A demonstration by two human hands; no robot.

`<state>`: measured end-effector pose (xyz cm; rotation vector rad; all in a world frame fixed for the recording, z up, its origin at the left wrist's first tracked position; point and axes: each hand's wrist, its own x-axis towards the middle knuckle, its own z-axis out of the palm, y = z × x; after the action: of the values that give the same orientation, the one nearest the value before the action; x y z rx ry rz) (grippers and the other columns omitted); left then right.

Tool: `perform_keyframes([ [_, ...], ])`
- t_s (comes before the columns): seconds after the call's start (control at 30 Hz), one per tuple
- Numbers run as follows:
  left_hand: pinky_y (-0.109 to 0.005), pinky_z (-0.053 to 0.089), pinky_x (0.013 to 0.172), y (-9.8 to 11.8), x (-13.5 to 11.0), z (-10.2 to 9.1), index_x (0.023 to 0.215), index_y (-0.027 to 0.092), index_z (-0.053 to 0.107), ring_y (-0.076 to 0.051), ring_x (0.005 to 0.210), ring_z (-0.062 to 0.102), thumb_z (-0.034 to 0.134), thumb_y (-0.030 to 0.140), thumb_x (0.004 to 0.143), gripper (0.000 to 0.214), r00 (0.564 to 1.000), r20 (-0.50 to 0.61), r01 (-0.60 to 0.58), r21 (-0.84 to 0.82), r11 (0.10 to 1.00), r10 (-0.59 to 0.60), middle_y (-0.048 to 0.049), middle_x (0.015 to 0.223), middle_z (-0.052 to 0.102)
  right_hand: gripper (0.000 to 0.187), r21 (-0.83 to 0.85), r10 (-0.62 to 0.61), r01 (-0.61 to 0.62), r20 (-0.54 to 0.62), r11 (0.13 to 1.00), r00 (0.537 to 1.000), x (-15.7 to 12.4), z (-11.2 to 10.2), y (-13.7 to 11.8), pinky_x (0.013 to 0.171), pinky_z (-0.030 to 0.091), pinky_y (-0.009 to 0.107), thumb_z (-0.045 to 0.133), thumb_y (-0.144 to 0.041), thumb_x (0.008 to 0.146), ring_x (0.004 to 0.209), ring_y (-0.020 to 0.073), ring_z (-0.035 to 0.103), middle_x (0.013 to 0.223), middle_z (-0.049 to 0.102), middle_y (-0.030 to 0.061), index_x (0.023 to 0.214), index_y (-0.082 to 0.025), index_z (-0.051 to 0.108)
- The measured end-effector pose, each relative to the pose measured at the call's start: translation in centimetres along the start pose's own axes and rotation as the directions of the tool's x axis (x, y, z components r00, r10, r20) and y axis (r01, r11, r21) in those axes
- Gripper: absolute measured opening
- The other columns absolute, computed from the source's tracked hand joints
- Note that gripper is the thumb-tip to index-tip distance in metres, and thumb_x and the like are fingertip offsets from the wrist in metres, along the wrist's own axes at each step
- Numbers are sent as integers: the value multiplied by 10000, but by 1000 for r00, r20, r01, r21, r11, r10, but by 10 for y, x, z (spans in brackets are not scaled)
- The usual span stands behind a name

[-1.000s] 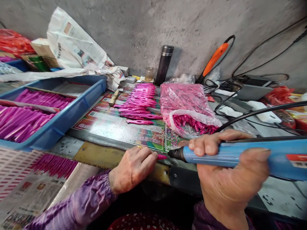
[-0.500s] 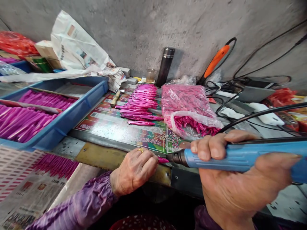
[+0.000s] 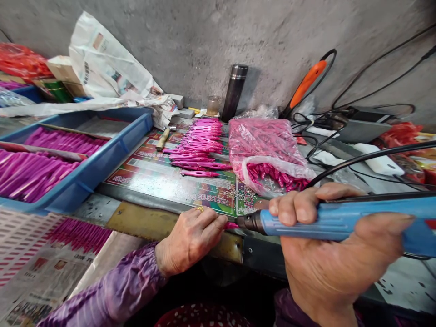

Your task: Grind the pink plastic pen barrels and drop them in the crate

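My left hand (image 3: 192, 243), with a gold ring on one finger, is closed at the bench's front edge, pinching a slim pink piece (image 3: 232, 225). Only one end of that piece shows; the fingers hide the rest. In my right hand (image 3: 334, 254) is a blue electric screwdriver (image 3: 306, 220), held level with its black nose (image 3: 250, 221) pointing left. The nose meets the visible end of the pink piece. Just behind, a row of similar pink pieces (image 3: 200, 145) lies on a printed sheet (image 3: 156, 186), with tiny bright bits (image 3: 243, 194), too small to name, scattered to its right.
An open plastic bag (image 3: 269, 145) of pink parts lies behind the screwdriver. To the left stands a blue tray (image 3: 119, 141) of pink pieces. A dark flask (image 3: 235, 93), an orange-handled tool (image 3: 308, 84) and tangled black cables (image 3: 316, 131) are along the wall.
The screwdriver and my right hand have shifted slightly left. Less of the pink piece shows between my left fingers and the nose. The grip of both hands is unchanged.
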<state>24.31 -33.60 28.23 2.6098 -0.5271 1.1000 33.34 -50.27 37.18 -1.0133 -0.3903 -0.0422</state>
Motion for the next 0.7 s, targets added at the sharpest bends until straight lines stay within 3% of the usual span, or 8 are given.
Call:
perform_keyframes([
  [0.37,-301,502,632,-1,-7,-3,1225,102,594,-166,725,644,509,124,1052,194,997,66,-30,57,998,26,-64,930,728,497,-39,-47,45,-54,998,997,1,-10,3,523,469,324,766,-723,707,471,142,447,514,490,-75,769,-260,597],
  [0.7,-300,504,644,-4,-8,-1,1227,100,597,-174,750,671,523,125,1050,193,997,67,-23,25,999,21,-78,972,754,484,-49,-46,44,-39,998,998,1,-13,3,532,483,331,762,-719,713,482,149,469,513,504,-71,764,-260,616],
])
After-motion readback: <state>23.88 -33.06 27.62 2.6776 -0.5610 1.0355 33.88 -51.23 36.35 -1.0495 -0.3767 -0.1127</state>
